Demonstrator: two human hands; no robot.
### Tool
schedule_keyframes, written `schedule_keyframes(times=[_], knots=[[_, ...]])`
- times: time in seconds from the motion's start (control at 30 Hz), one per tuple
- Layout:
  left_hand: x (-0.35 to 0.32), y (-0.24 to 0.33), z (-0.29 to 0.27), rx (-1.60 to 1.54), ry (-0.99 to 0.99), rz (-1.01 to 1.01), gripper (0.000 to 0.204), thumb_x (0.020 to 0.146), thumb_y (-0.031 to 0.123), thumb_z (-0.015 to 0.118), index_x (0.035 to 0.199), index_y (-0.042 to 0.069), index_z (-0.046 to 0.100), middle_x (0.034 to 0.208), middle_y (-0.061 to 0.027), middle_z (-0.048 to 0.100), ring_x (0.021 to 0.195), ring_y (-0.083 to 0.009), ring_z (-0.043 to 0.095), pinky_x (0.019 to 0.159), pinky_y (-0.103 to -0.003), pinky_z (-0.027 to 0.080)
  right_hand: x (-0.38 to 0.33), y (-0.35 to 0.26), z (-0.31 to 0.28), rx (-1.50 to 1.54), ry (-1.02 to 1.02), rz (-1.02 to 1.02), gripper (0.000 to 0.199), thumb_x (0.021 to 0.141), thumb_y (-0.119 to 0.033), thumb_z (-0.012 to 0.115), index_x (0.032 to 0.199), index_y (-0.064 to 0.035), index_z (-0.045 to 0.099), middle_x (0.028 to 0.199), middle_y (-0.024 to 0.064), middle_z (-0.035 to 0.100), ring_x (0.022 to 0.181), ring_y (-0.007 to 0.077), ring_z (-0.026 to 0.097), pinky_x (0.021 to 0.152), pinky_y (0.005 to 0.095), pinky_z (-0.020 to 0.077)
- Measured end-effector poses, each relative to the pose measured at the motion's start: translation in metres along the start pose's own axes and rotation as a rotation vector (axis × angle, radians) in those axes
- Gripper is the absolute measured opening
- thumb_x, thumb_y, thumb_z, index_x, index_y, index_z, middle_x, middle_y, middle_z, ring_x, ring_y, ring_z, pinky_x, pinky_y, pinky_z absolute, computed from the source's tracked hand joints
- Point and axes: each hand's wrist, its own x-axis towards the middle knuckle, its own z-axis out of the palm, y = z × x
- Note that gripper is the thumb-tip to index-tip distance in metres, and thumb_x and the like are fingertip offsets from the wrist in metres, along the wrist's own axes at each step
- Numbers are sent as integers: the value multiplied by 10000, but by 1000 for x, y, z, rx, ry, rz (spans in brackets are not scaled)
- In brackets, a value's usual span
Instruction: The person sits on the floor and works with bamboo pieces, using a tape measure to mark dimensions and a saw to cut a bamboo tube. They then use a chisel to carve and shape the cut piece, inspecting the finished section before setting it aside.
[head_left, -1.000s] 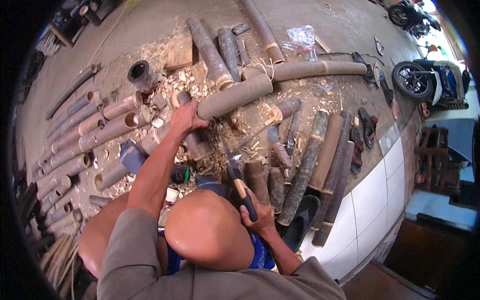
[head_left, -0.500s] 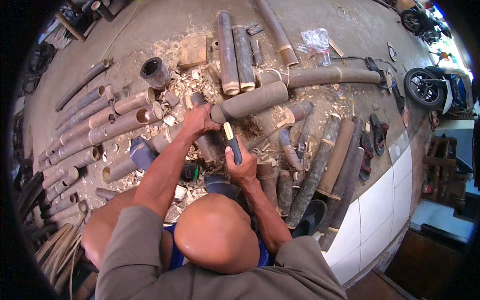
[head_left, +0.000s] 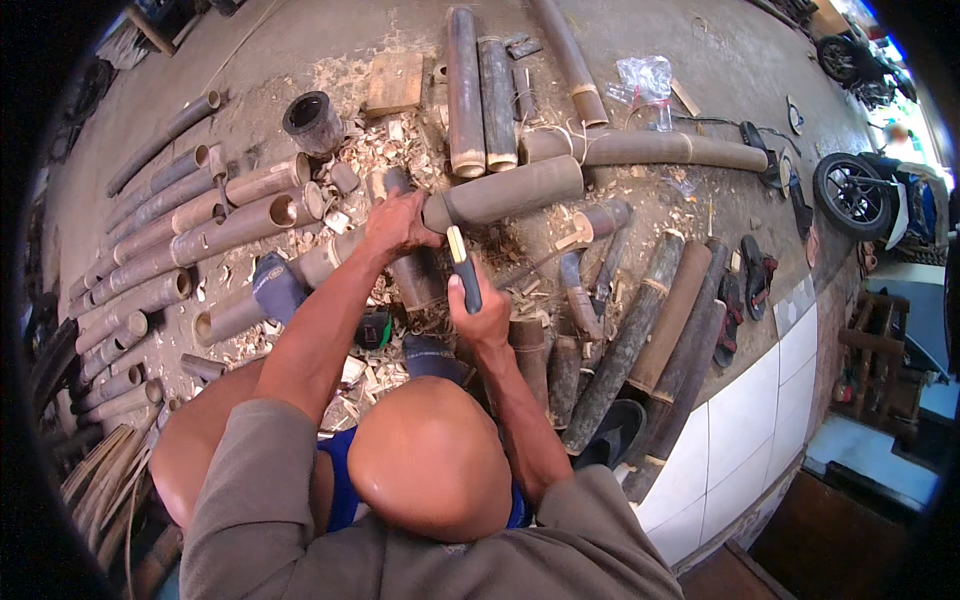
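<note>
A thick grey-brown bamboo tube (head_left: 515,195) lies slantwise in front of me, its near left end by my left hand. My left hand (head_left: 398,225) is closed on that end, with the fingers bent down at its rim. Under the hand, another dark bamboo length (head_left: 418,280) runs crosswise beneath the tube. My right hand (head_left: 482,308) is wrapped round a tool with a black and pale-yellow handle (head_left: 464,265). The handle points up toward the tube's left end, where a dark line crosses the bamboo. No blade can be made out.
Bamboo lengths (head_left: 235,232) lie in rows at left, and more (head_left: 625,340) at right. Wood chips (head_left: 400,145) cover the floor around a wooden block (head_left: 394,84) and a short dark cylinder (head_left: 312,122). Sandals (head_left: 757,278) and a motorbike wheel (head_left: 855,196) are farther right.
The whole view has shifted slightly. Both hands keep their holds, and the tool's handle has moved only a little relative to the bamboo tube.
</note>
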Motion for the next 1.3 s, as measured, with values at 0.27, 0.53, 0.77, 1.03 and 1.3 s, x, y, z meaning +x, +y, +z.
schedule_keyframes(times=[0.27, 0.53, 0.77, 1.03, 1.3], knots=[[-14, -16, -6, -21, -14, -30, 723, 606, 454, 894, 1182, 94, 645, 1121, -147, 742, 1125, -379, 633, 950, -525, 482, -153, -26, -120, -43, -171, 10, 566, 946, -178, 700, 1460, 18, 568, 957, 233, 758, 758, 363, 757, 704, 416, 604], [-9, -7, -3, -3, -5, -15, 737, 605, 425, 903, 1205, 79, 649, 1092, -211, 716, 1142, -427, 613, 967, -534, 504, -40, -6, -23, 54, -106, 57, 534, 954, -192, 704, 1430, 17, 581, 759, 187, 680, 629, 339, 702, 580, 436, 538], [-15, -18, -3, -13, -5, -14, 797, 591, 453, 914, 1247, 86, 651, 1131, -212, 702, 1134, -409, 617, 960, -520, 520, -154, -16, -110, 4, -142, 9, 550, 943, -196, 713, 1433, 21, 590, 876, 228, 722, 703, 324, 730, 644, 442, 555], [-10, -11, -2, -20, -11, 24, 752, 614, 439, 885, 1229, 74, 652, 1087, -196, 726, 1136, -422, 613, 954, -521, 505, -23, -21, -19, 132, -82, 99, 476, 979, -236, 666, 1398, -20, 600, 767, 200, 663, 631, 329, 686, 584, 424, 539], [-17, -15, -1, -17, 8, -17, 741, 602, 455, 886, 1199, 89, 645, 1114, -171, 727, 1144, -403, 613, 952, -517, 491, -136, -14, -89, -2, -71, -51, 579, 946, -233, 699, 1459, -3, 562, 912, 229, 750, 710, 345, 755, 630, 438, 586]])
